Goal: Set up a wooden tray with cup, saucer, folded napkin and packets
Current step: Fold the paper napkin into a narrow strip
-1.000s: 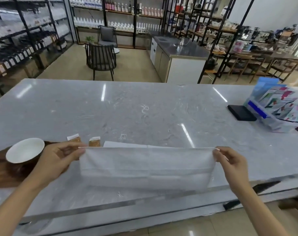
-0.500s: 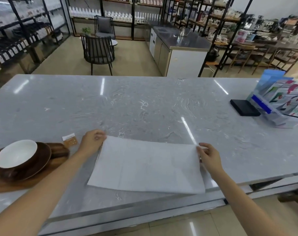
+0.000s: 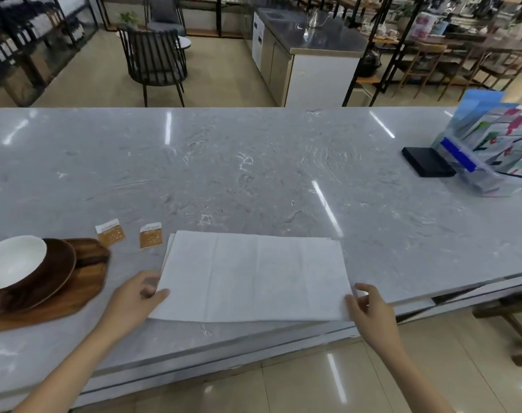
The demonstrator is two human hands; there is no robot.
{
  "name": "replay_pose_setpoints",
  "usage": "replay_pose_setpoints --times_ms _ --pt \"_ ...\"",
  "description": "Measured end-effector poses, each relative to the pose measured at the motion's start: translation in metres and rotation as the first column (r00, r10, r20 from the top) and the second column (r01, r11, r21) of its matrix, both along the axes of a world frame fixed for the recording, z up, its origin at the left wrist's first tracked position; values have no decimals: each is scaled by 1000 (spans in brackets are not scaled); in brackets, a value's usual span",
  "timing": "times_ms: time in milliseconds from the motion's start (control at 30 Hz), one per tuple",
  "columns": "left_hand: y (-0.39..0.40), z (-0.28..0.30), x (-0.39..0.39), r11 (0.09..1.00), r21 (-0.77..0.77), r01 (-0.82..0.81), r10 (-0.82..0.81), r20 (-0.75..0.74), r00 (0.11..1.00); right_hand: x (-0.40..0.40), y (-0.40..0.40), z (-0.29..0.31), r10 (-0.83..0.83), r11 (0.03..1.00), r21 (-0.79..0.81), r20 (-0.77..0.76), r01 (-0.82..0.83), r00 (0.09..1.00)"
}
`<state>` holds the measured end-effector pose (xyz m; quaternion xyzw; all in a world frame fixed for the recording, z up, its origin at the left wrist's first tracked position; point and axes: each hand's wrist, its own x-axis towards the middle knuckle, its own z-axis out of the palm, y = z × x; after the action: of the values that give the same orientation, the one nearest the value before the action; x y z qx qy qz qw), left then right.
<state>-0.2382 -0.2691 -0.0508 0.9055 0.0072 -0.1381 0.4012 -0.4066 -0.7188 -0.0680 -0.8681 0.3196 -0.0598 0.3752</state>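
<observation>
A white napkin lies flat on the grey marble counter, folded into a wide rectangle. My left hand pinches its near left corner, thumb on top. At the near right corner, my right hand pinches the paper the same way. To the left is a wooden tray carrying a dark brown saucer, and a white cup sits in the saucer. Two small orange packets lie on the counter between the tray and the napkin.
A black box and a clear holder of coloured leaflets stand at the far right of the counter. The counter's front edge runs just below the napkin. A black chair and shelving stand beyond the counter.
The napkin was held up stretched, then laid flat folded on the counter. My hands have moved from its far corners to its near corners. The second packet is uncovered.
</observation>
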Motion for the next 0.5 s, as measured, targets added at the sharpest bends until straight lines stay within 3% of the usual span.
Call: replay_pose_setpoints --times_ms 200,500 --pt "0 -8 -16 979 -117 -168 166 -26 986 17 0 3 -28 999 37 6 28 1000" --pt "15 -9 -32 961 -240 -138 133 -39 990 50 -6 -1 -84 979 187 10 81 996"
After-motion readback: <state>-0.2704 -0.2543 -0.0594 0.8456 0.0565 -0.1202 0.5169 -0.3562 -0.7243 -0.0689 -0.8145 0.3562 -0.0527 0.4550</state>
